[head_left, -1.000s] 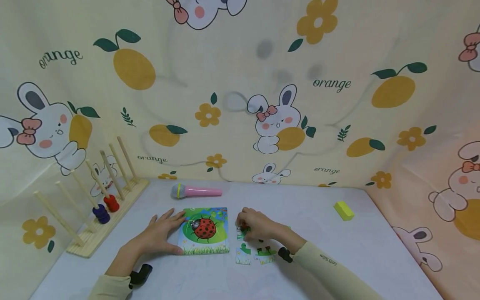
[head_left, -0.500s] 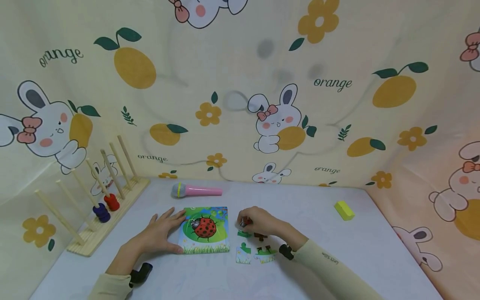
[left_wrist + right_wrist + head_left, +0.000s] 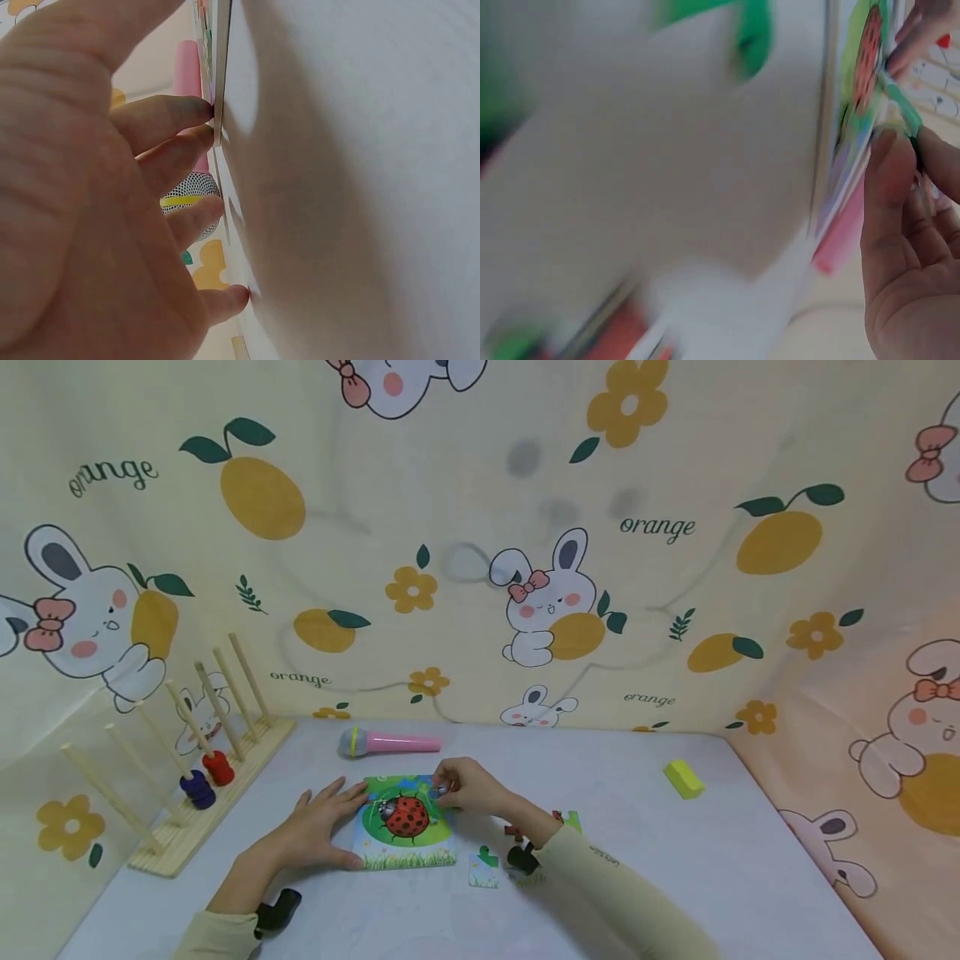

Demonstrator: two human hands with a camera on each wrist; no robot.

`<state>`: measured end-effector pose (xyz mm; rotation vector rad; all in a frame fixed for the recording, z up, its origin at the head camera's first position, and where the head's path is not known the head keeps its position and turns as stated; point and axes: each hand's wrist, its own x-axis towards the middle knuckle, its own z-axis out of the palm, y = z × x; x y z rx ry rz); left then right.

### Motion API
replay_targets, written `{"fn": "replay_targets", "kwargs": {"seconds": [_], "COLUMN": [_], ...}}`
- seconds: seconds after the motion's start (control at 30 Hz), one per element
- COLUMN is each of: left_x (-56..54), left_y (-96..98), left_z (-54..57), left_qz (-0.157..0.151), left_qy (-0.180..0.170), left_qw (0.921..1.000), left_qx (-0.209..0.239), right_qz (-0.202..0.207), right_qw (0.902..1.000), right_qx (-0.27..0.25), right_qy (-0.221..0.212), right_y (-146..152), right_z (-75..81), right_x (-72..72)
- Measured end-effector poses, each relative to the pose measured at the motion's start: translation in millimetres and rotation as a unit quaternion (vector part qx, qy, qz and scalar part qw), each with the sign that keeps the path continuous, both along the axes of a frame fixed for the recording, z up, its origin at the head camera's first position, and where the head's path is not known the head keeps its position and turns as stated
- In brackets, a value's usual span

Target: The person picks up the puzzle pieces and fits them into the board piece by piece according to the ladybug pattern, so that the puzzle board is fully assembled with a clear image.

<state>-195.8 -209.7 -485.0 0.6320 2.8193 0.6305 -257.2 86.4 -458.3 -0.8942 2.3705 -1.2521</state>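
A flat square puzzle board (image 3: 408, 858) with a ladybug picture lies on the table. My left hand (image 3: 318, 831) is spread at its left side, fingertips right at the board's edge (image 3: 219, 75) in the left wrist view. Over the upper right corner of the board, my right hand (image 3: 472, 787) pinches a small puzzle piece (image 3: 904, 109) between thumb and finger; the green edge of the piece shows in the right wrist view. Right of the board lie several loose pieces, among them a green and white puzzle piece (image 3: 483, 870); my right forearm partly hides others.
A pink toy microphone (image 3: 401, 743) lies behind the board. At the left stands a wooden peg rack (image 3: 176, 852) with blue rings (image 3: 198, 790) and red rings (image 3: 218, 768). A yellow block (image 3: 684, 779) sits at the back right. A printed cloth (image 3: 465, 485) hangs behind the table.
My right hand has lifted a puzzle piece from the loose ones and moved left with it, over the board's upper right corner. The left hand stays at the board's left side.
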Motion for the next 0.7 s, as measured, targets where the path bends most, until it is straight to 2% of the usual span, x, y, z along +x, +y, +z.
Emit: {"fn": "replay_targets", "kwargs": {"seconds": [0.27,0.53,0.63,0.7], "left_x": [0.5,-0.5,-1.0,-1.5], "left_y": [-2.0,-2.1,-2.0,-2.0], "left_z": [-1.1,-1.3,-1.5,-1.3], "left_qz": [-0.004,-0.007,-0.006,-0.003], "left_qy": [0.008,-0.001,-0.003,-0.006], "left_qw": [1.0000,0.9999,0.9999,0.9999], "left_qx": [0.004,0.013,0.014,0.013], "right_qz": [0.008,-0.014,-0.023,-0.026], "right_qw": [0.9993,0.9997,0.9988,0.9959], "right_qx": [0.030,0.017,0.038,0.068], "right_qy": [0.019,0.004,0.022,0.053], "right_y": [-52,-77,-80,-81], "right_z": [1.8,-3.5,-6.1,-7.1], "right_x": [8.9,15.0,16.2,16.9]}}
